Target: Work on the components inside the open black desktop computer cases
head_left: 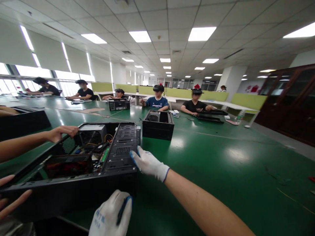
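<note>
An open black computer case [123, 147] lies on its side on the green table, its fan, wiring and circuit boards showing. My right hand [151, 165], in a white glove with blue fingertips, grips the case's right edge by the drive bays. Below the case is my left hand [110, 214], also gloved, its fingers curled round something dark that I cannot make out. A co-worker's bare hand [64, 131] holds the far left edge of the case. More bare fingers [18, 203] of a co-worker are at its near left side.
Beyond the case, a second open computer case [157, 131] stands on the green table [209, 157]. Several people sit along the far side, one behind another case [119, 104]. A black panel [24, 124] is at the left, and a plastic bottle [240, 115] stands far right.
</note>
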